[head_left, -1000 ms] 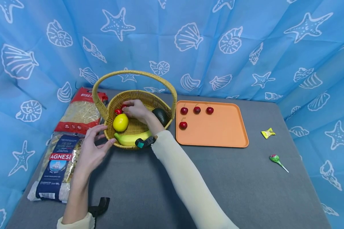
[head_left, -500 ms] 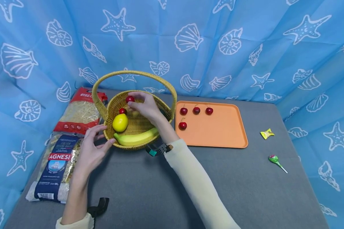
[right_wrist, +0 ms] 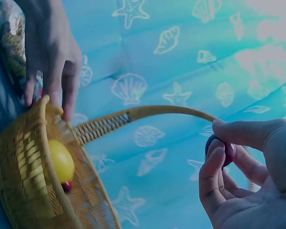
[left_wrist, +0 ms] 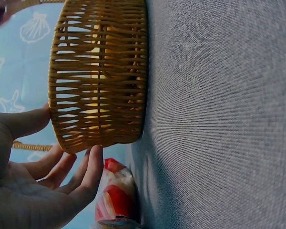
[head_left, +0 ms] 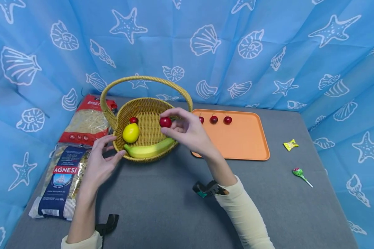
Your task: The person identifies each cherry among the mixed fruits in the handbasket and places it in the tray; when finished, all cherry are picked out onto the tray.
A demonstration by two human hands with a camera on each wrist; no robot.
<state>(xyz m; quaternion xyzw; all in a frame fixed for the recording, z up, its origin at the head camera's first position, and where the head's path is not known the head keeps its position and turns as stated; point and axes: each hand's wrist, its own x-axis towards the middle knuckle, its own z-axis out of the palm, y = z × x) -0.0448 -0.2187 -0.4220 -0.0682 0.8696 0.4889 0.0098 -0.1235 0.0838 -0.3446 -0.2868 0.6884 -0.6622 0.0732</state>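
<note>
My right hand (head_left: pixel 187 133) pinches a dark red cherry (head_left: pixel 165 122) between thumb and fingers, above the right part of the wicker basket (head_left: pixel 149 159). In the right wrist view the cherry (right_wrist: pixel 224 149) shows between the fingertips. My left hand (head_left: pixel 102 162) holds the basket's near left end, thumb and fingers against the rim and side; the left wrist view shows this grip on the woven wall (left_wrist: pixel 97 86). Inside the basket lie a lemon (head_left: pixel 131 133), a banana (head_left: pixel 149 149) and another cherry (head_left: pixel 133 120). My right hand hides the basket's right end.
An orange tray (head_left: pixel 243 141) with cherries (head_left: pixel 214 119) along its back stands right of the basket. A wrapped yellow candy (head_left: pixel 291 145) and a lollipop (head_left: pixel 301 176) lie farther right. Pasta bags (head_left: pixel 60 180) lie at left. The basket's tall handle (head_left: pixel 146 79) arches over it.
My right hand has lifted a cherry from the basket's back left and carried it rightward. It now covers part of the tray's left side. My left hand has stayed on the basket.
</note>
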